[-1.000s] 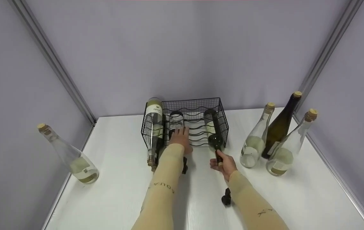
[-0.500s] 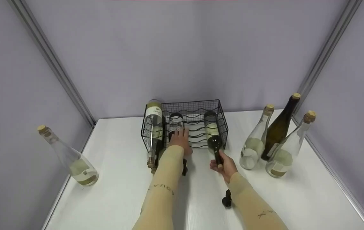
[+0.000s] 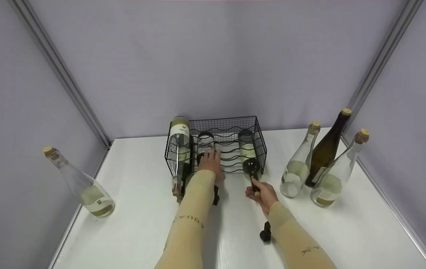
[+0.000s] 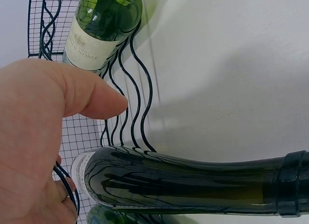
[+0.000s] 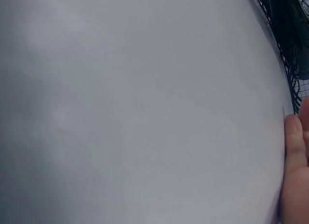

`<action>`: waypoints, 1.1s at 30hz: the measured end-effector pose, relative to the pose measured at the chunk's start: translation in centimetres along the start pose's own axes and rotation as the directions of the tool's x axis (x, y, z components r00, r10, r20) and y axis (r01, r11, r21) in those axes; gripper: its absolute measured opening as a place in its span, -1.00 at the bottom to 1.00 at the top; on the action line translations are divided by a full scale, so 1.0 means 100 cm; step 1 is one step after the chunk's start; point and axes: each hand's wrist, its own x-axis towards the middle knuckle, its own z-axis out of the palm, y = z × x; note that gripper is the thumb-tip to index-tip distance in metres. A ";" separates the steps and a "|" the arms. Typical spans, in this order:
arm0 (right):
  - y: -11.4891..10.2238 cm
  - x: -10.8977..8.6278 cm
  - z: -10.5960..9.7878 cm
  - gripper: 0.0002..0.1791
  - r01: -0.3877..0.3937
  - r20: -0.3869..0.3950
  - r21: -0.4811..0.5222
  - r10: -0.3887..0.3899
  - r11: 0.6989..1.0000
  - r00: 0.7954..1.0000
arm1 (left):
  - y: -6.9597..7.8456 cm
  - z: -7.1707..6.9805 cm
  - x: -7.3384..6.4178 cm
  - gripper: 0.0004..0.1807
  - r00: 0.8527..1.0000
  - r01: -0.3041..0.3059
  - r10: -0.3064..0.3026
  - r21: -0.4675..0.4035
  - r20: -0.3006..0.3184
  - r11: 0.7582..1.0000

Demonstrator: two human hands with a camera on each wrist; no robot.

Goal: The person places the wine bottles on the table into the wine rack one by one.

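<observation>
In the head view my right hand (image 3: 266,194) holds the neck of a dark green wine bottle (image 3: 251,166), thumb on top and fingers beneath. That bottle lies at the right end of a black wire wine rack (image 3: 224,118), its neck toward me. My left hand (image 3: 211,166) reaches over the rack with fingers extended, beside and partly over another dark wine bottle (image 3: 206,140). In the left wrist view the thumb (image 4: 104,101) stands apart from this bottle's dark body (image 4: 193,183); the other fingers are mostly hidden. The right wrist view catches only part of the right hand (image 5: 295,171).
A clear bottle (image 3: 180,144) lies at the rack's left end, above a darker one. Two clear corked bottles (image 3: 295,172) (image 3: 330,185) and a brown bottle (image 3: 325,153) stand at right. Another clear bottle (image 3: 95,198) stands at far left. Walls enclose the white table (image 3: 138,224).
The right hand's thumb has shifted slightly on the bottle neck, and the bottle has turned a little, showing more of its label than a second ago. The left hand stays in place.
</observation>
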 end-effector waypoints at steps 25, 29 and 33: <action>0.004 0.002 -0.002 -0.41 0.014 0.034 0.037 -0.015 0.999 0.999 | 0.001 0.003 -0.001 -0.05 1.000 -0.003 0.003 -0.001 0.008 1.000; 0.003 0.002 -0.002 -0.40 0.006 0.036 0.024 -0.007 1.000 0.999 | 0.002 0.002 -0.003 -0.06 1.000 0.006 -0.006 0.026 0.003 1.000; 0.002 0.003 -0.002 -0.35 0.006 0.032 -0.019 -0.005 1.000 0.999 | 0.003 0.001 -0.003 -0.05 1.000 0.005 -0.005 0.046 -0.012 0.999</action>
